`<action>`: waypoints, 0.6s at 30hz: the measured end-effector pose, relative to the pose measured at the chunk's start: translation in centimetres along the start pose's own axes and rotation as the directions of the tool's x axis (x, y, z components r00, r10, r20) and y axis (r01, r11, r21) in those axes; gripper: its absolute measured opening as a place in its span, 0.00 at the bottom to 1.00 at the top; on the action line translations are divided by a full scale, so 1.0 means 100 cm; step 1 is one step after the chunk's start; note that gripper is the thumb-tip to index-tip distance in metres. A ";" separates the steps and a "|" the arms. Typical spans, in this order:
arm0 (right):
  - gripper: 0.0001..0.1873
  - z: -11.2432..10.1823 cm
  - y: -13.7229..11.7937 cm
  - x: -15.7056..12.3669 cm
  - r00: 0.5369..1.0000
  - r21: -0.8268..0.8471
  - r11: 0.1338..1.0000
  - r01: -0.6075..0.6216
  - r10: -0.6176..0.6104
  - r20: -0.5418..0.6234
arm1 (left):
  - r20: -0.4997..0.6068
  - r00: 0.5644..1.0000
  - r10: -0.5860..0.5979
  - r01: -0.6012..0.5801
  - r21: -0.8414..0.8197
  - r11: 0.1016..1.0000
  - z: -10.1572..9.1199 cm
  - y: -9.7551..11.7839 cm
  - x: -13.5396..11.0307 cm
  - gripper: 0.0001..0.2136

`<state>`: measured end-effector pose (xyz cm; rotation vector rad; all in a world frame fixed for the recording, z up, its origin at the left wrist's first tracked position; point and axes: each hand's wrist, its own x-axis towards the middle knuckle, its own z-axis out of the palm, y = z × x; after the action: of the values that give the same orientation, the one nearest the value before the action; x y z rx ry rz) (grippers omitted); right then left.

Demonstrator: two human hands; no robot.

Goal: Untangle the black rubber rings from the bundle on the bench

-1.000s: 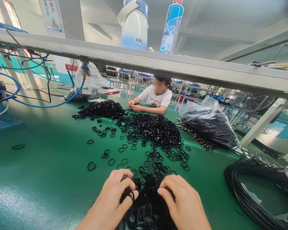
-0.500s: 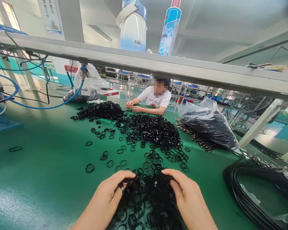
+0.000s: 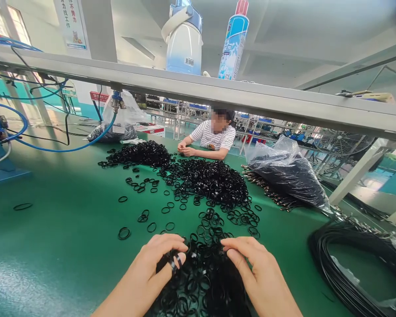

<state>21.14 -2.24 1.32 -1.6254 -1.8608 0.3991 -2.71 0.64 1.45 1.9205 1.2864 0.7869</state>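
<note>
A near pile of small black rings [image 3: 189, 293] lies on the green tabletop between my two hands. My left hand [image 3: 155, 264] is curled at the pile's left side, a couple of black rings lying across its thumb and more dark rings between thumb and fingers. At the right side, my right hand [image 3: 252, 268] has its thumb and forefinger close together on black rings at the pile's edge. Its other fingers are hidden. Beyond the hands lies a larger heap of black rings [image 3: 214, 180], with loose rings scattered around it.
Across the table a person [image 3: 214, 136] in a striped shirt has both hands together. At right are a plastic bag of black cables [image 3: 284, 176] and a coiled black cable bundle [image 3: 330, 273]. A metal shelf beam [image 3: 198, 90] crosses overhead, carrying a jug [image 3: 184, 48] and a spray can [image 3: 234, 46].
Both hands stay at the near pile. The left fingers have lifted slightly, showing rings on the thumb. Rings between the hands have shifted. The person opposite has brought their hands closer together.
</note>
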 end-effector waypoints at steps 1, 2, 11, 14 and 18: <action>0.15 -0.001 0.000 0.000 1.000 -0.031 1.000 0.006 -0.005 0.030 | 0.008 1.000 -0.023 0.023 0.035 0.999 0.001 -0.002 -0.001 0.10; 0.16 -0.003 0.000 0.000 0.998 -0.068 0.998 0.008 -0.004 0.064 | 0.020 0.999 -0.039 0.038 0.073 0.997 0.002 -0.006 -0.002 0.12; 0.32 0.026 -0.004 0.001 0.944 -0.244 0.968 -0.062 0.136 0.302 | 0.147 0.989 0.028 -0.063 0.238 0.969 0.035 -0.017 0.002 0.25; 0.21 0.026 -0.004 0.004 0.982 -0.047 0.998 -0.048 0.056 0.182 | 0.123 0.984 0.128 -0.137 0.072 0.988 0.035 -0.005 0.008 0.18; 0.22 0.007 -0.004 0.005 1.000 0.136 0.991 -0.001 0.003 -0.019 | 0.006 0.984 0.177 -0.176 -0.064 0.982 0.022 0.001 0.011 0.13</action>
<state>20.36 -1.71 1.18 -1.5350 -1.7782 0.4983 -0.55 1.22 0.39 2.0047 1.0815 0.8930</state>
